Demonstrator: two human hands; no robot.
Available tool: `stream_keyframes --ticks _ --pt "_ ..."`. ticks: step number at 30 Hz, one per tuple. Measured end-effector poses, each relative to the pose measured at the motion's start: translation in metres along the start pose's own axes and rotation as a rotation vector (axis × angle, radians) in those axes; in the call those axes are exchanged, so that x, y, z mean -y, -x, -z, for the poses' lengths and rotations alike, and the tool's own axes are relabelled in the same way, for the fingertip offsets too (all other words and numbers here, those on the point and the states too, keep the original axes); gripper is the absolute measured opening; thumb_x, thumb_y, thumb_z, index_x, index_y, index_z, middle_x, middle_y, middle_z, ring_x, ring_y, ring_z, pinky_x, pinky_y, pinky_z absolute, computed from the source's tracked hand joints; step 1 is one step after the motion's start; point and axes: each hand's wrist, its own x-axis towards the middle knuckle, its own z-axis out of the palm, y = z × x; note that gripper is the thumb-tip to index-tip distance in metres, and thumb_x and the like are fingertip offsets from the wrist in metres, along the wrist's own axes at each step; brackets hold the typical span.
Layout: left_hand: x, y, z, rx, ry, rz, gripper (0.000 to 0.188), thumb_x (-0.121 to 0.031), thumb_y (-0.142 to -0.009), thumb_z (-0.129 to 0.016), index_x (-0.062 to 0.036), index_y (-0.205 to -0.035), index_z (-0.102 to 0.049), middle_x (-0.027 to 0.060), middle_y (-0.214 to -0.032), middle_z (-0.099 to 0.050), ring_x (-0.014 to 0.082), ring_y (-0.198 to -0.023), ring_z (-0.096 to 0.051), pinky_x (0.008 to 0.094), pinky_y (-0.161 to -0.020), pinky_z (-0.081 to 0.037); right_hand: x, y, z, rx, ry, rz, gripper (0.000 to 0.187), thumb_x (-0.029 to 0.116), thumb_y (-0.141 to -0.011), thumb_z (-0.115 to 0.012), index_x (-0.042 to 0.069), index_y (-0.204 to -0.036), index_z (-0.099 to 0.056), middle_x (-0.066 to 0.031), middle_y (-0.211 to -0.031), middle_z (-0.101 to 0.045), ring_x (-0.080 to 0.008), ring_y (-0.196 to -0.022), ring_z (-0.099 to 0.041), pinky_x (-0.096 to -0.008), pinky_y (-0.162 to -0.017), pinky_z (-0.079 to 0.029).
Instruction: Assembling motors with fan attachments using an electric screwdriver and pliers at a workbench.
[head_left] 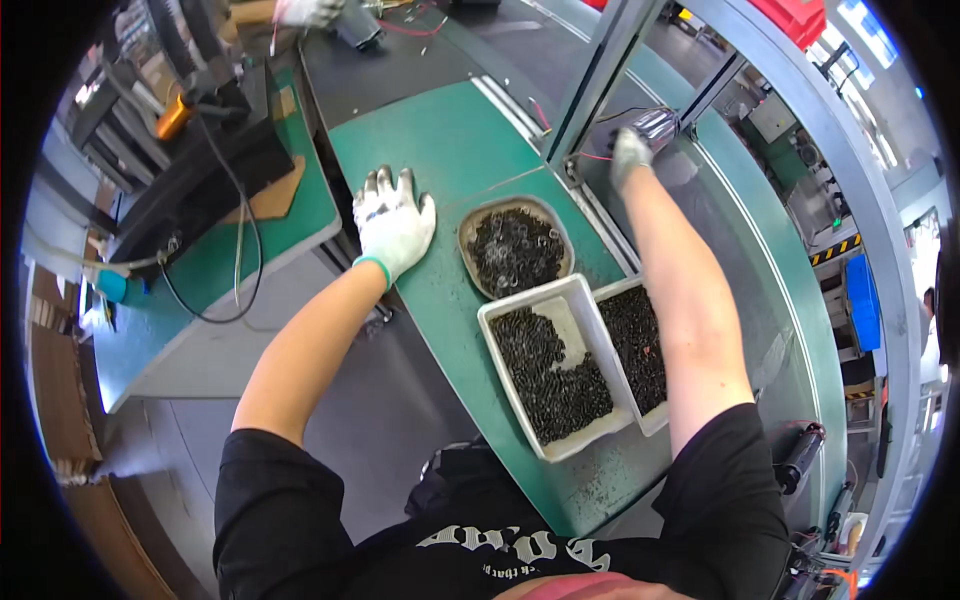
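Observation:
My left hand [393,225], in a white work glove with worn, darkened fingertips, lies flat with spread fingers on the green worktable [440,140]. My right hand [631,156], also gloved, reaches past a metal post. Its fingers are closed at the near end of a shiny metal cylinder, likely a motor [657,126], with thin wires beside it on a conveyor. Between my arms sits a rounded tray [466,238] of dark rings. Closer to me stands a white bin [497,372] of small black parts, overlapping a second white bin [655,420] partly hidden by my right forearm.
Metal frame posts [600,90] rise beside the conveyor [740,230]. At the far left, another person's gloved hand [312,10] is next to a dark cylinder [358,24]. A black machine [200,200] with a looping cable stands left. More motors [801,458] lie lower right.

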Motion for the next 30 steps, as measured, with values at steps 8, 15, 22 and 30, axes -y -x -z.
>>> stream_keyframes --ticks 8,15,22,30 --pt "0.044 0.019 0.0 0.051 -0.132 0.137 0.06 -0.043 -0.092 -0.037 -0.0093 -0.142 -0.041 0.0195 -0.149 -0.034 0.0347 -0.14 -0.028 0.0497 -0.114 -0.018 0.126 0.06 0.212 0.293 0.556 -0.145 0.045 0.05 -0.086 -0.054 0.007 -0.081 -0.066 -0.0107 -0.077 -0.062 -0.0208 -0.067 -0.058 -0.0342 -0.057 -0.045" --pt "0.042 0.002 -0.008 0.016 -0.165 0.105 0.06 -0.048 -0.092 -0.037 -0.0135 -0.14 -0.042 0.0184 -0.147 -0.038 0.0355 -0.138 -0.032 0.0485 -0.112 -0.024 0.215 0.228 0.378 0.196 0.485 -0.308 0.029 0.037 -0.089 -0.055 0.017 -0.069 -0.053 0.0028 -0.06 -0.045 -0.0052 -0.045 -0.034 -0.0208 -0.042 -0.027" --pt "0.096 -0.048 -0.004 0.278 -0.139 -0.05 0.059 -0.046 -0.089 -0.043 -0.0024 -0.128 -0.052 0.0241 -0.128 -0.055 0.0404 -0.122 -0.049 0.046 -0.104 -0.038 0.199 0.394 0.45 0.07 0.493 -0.264 0.027 0.026 -0.087 -0.053 0.012 -0.065 -0.05 0.0067 -0.059 -0.041 -0.0031 -0.049 -0.033 -0.0234 -0.045 -0.024" --pt "-0.183 0.113 0.113 0.229 0.217 -0.825 0.036 -0.031 -0.087 -0.057 -0.006 -0.111 -0.064 0.018 -0.108 -0.066 0.0343 -0.102 -0.063 0.0409 -0.089 -0.049 0.209 0.519 0.44 -0.132 0.092 -0.466 0.021 0.02 -0.092 -0.052 0.011 -0.073 -0.051 0.0071 -0.062 -0.04 -0.0009 -0.052 -0.031 -0.0189 -0.047 -0.021"
